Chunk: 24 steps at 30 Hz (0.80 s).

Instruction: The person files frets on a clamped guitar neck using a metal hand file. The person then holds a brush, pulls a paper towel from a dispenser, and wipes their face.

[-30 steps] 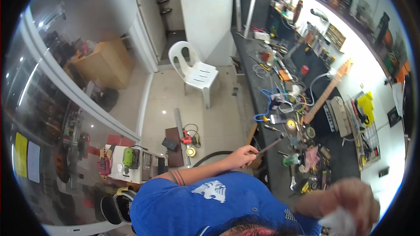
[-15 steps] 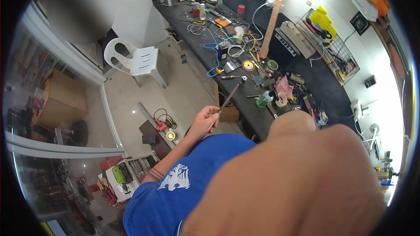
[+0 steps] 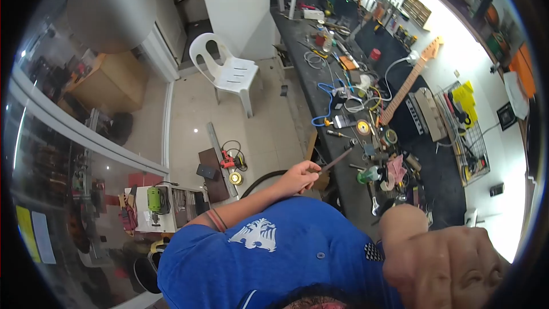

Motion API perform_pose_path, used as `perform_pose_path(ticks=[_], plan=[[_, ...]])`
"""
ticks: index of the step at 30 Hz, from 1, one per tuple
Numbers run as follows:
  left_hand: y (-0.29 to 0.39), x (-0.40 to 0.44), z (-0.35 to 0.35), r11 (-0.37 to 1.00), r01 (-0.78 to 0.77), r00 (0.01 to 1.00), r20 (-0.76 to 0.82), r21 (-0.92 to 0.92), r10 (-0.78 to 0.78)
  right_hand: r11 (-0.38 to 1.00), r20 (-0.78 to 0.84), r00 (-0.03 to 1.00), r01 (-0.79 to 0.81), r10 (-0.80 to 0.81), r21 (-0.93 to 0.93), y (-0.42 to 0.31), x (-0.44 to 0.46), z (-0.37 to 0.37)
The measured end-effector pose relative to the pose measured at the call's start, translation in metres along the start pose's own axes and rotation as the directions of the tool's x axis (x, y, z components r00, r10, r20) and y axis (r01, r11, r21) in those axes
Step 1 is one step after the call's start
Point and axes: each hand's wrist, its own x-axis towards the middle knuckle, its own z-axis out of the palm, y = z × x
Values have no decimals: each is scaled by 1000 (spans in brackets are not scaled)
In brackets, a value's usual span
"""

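My left hand [image 3: 302, 177] is closed around one end of a thin, long, brownish-grey strip [image 3: 336, 160]. The strip slants up and to the right over the near edge of the workbench, its far end close to a small round metallic piece [image 3: 353, 142]. Large in the lower right, close to the camera, is my right hand [image 3: 443, 266]. Its fingers are curled in, and whatever they may hold is hidden. On the bench between the hands lie a wrench [image 3: 374, 201] and a green-tinted bottle [image 3: 369, 175].
The dark workbench [image 3: 303, 63] carries cables, a phone [image 3: 344, 121], a tape roll [image 3: 390, 136], a pink cloth [image 3: 396, 167] and a guitar neck [image 3: 409, 86]. A white chair [image 3: 235, 74] stands on the floor. Lower left are a red tool [image 3: 230, 160] and a green drill [image 3: 155, 201].
The camera view has shifted, so the room appears farther right and lower. My right hand has moved down and right, uncovering the blue shirt. My left hand still holds the strip.
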Motion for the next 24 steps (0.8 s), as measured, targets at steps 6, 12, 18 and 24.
perform_pose_path(ticks=[6, 12, 18, 24], plan=[[-7, 2, 4, 1000, -21, 1000, -22, 5, 21, 976, 100, 982, 141, -159, 164, -15, 8, 5], [-30, 2, 8, 997, -72, 994, -90, -33, 69, 977, 158, 987, -5, -29, 214, 1, -9, -7], [-26, -29, 37, 997, -33, 968, -251, -65, 16, 946, 256, 960, -184, 114, 266, 4, -24, -9], [-44, -54, 76, 993, 10, 923, -381, -115, -54, 858, 294, 954, -108, -52, 501, -24, -26, -14]])
